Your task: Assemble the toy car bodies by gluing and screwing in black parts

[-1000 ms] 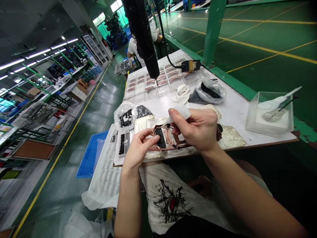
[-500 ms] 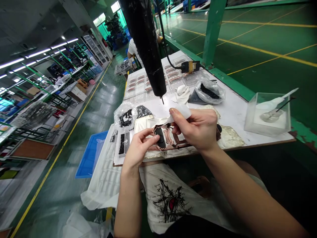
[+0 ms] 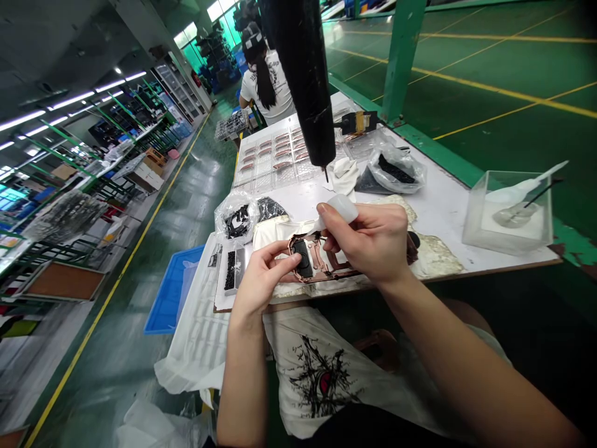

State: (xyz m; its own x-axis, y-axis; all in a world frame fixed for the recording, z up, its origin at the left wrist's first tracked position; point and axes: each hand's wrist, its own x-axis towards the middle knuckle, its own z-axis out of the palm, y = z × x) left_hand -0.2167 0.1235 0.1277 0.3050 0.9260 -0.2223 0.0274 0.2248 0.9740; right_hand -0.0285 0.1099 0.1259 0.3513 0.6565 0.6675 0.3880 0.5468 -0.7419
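My left hand [image 3: 267,274] grips the left end of a copper-coloured frame [image 3: 318,256], its thumb on a black part [image 3: 303,260] set in it. A small white translucent bottle [image 3: 342,208] is held in my right hand [image 3: 375,239], tilted with its narrow tip pointing down and left at the frame's upper edge. The fingers of my right hand are closed around the bottle and hide part of the frame. Under the frame lies a pale cloth [image 3: 433,252]. Above the bottle hangs a black electric screwdriver [image 3: 310,93] with a thin bit.
Behind are clear trays of copper-coloured parts [image 3: 275,152]. Bags of black pieces [image 3: 237,218] [image 3: 394,171] lie left and right. A small box of black bits [image 3: 233,267] stands left, a clear box [image 3: 508,214] right. A person [image 3: 268,81] sits beyond the table.
The hanging screwdriver has swung to the right, showing more of the person behind. The bottle looks slightly more tilted, while both hands have hardly moved.
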